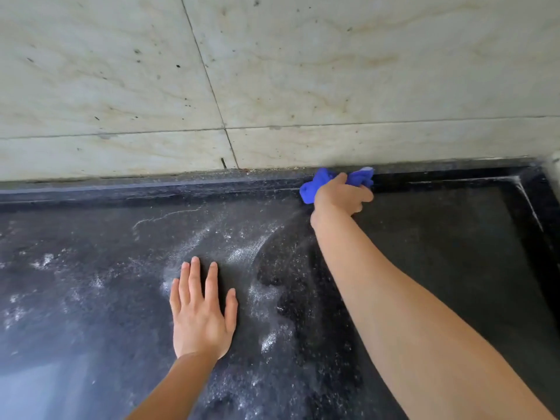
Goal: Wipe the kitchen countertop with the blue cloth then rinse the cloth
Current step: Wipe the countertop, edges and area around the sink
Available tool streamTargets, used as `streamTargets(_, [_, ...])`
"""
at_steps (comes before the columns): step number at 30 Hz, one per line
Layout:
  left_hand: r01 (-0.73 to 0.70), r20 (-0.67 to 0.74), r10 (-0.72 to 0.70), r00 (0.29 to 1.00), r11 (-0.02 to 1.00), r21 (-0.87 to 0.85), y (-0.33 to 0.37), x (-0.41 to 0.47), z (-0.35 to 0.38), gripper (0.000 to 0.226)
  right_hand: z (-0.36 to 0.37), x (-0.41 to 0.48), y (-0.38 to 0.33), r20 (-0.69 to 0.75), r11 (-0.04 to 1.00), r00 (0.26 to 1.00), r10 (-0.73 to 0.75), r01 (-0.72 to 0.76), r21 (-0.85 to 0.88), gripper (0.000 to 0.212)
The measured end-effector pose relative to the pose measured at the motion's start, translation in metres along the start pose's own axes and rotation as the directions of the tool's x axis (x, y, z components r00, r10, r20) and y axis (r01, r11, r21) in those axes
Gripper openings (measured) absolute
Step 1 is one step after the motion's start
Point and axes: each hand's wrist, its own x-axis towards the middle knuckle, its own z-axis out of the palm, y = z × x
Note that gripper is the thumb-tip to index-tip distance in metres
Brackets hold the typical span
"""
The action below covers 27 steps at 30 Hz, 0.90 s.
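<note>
Dust (242, 254) lies in pale smears and speckles across the dark stone counter (91, 298) that fills the lower part of our head view. We see our left grip (201, 316) laid flat on the counter near the middle, palm down, fingers straight and slightly spread, grasping nothing. The pale smears lie around its fingertips and to its right.

Our right arm (403, 301) reaches forward across the counter toward the back edge. At its end our right grip (341, 197) is clenched round the blue cloth (313, 186), fingers curled over it and the back of the hand toward us. The cloth is bunched up, and folds of it stick out to the left of the grip and above it to the right. It sits at the very back of the counter, on the raised dark rim (121, 189) that runs along the foot of the wall (333, 71). We cannot tell whether it touches the wall.

The wall is of large pale tiles with small dark specks and thin grey joints. To the right of our right arm the counter looks darker and more even, and a thin white line (528, 204) runs along the rim's corner at the far right.
</note>
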Motion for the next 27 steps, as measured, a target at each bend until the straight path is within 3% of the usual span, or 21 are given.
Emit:
streamTargets(3, [-0.004, -0.005, 0.004, 1.000, 1.000, -0.014, 0.002, 0.001, 0.000, 0.069, 0.048, -0.064, 0.039, 0.208, 0.992, 0.976, 0.072, -0.048, -0.115, 0.042])
streamTargets(5, [-0.002, -0.007, 0.002, 1.000, 1.000, -0.025, 0.001, 0.001, 0.000, 0.070, 0.061, -0.089, 0.056, 0.378, 0.985, 0.924, 0.060, 0.007, -0.174, 0.036])
streamTargets(9, [-0.018, 0.012, 0.018, 1.000, 1.000, -0.017, 0.000, 0.000, -0.002, 0.067, 0.014, -0.070, 0.049, 0.519, 0.891, 0.839, -0.164, 0.352, -0.287, 0.018])
streamTargets(12, [-0.030, 0.033, 0.030, 0.999, 1.000, -0.004, -0.001, 0.000, -0.002, 0.063, -0.049, -0.018, 0.028, 0.416, 0.660, 0.809, -0.416, 0.583, -0.474, 0.027])
streamTargets(14, [-0.041, 0.029, 0.041, 0.999, 0.999, 0.003, -0.002, 0.001, -0.001, 0.062, -0.070, 0.011, 0.026, 0.323, 0.440, 0.769, -0.552, 0.598, -0.670, 0.036])
streamTargets(16, [-0.050, 0.028, 0.050, 0.998, 0.999, 0.004, -0.003, 0.000, 0.000, 0.062, -0.058, 0.018, 0.044, 0.323, 0.283, 0.704, -0.632, 0.598, -0.750, 0.042])
streamTargets(19, [-0.056, 0.032, 0.056, 0.998, 0.998, 0.007, -0.004, 0.000, 0.001, 0.062, -0.038, -0.006, 0.073, 0.500, 0.117, 0.566, -0.655, 0.729, -0.674, 0.043])
streamTargets(21, [-0.054, 0.036, 0.054, 0.998, 0.999, 0.001, -0.005, 0.001, 0.001, 0.061, -0.048, -0.024, 0.089, 0.687, 0.021, 0.418, -0.594, 0.862, -0.507, 0.042])
streamTargets(23, [-0.056, 0.038, 0.058, 0.998, 0.997, -0.046, -0.006, 0.000, -0.002, 0.060, -0.069, -0.045, 0.098, 0.839, 0.046, 0.317, -0.443, 0.942, -0.332, 0.043])
streamTargets(24, [-0.057, 0.041, 0.060, 0.997, 0.995, -0.086, -0.007, 0.000, -0.005, 0.059, -0.080, -0.056, 0.095, 0.884, 0.158, 0.322, -0.338, 0.946, -0.284, 0.043])
streamTargets(26, [-0.069, 0.049, 0.079, 0.996, 0.982, -0.178, -0.014, 0.001, -0.012, 0.055, -0.096, -0.066, 0.078, 0.900, 0.419, 0.412, -0.139, 0.848, -0.323, 0.042])
streamTargets(27, [-0.085, 0.046, 0.097, 0.994, 0.973, -0.216, -0.021, 0.000, -0.016, 0.052, -0.098, -0.064, 0.067, 0.868, 0.495, 0.477, -0.135, 0.792, -0.358, 0.041])
